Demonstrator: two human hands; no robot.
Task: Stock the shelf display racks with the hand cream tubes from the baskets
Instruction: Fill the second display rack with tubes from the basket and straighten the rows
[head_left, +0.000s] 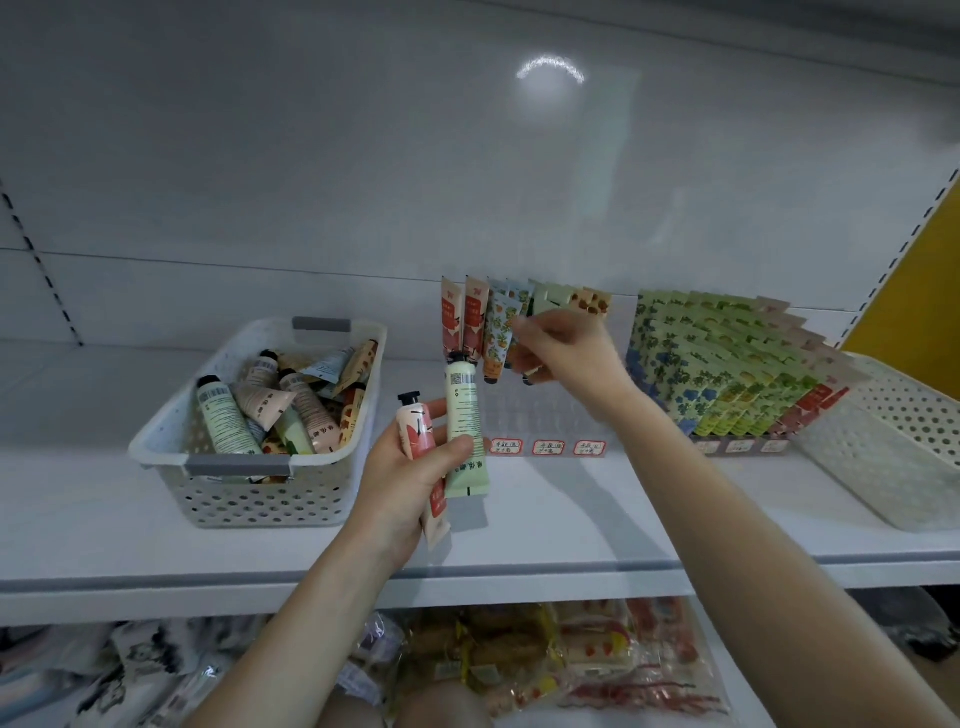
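The right hand (566, 353) pinches an orange-patterned tube (500, 338) at the clear plastic rack (550, 415), with only its back row filled. The left hand (410, 467) grips a pink tube (415, 434) and a pale green tube (464, 410). The white holey basket (156, 441) holds many more.

**Surroundings: white shelving bay**

Back panel (311, 156): plain white, fills the upper half of the frame.
Glare (550, 70): bright arc-shaped reflection, upper centre.
Left upright (36, 260) and right upright (893, 260): at the frame edges, each with a column of dark slots.
Yellow panel (919, 280): right edge, beyond the right upright.
Shelf board (597, 525): white, greyish front lip, spans mid-frame.
Packaged goods (571, 660): below it, bottom of frame, blurred.
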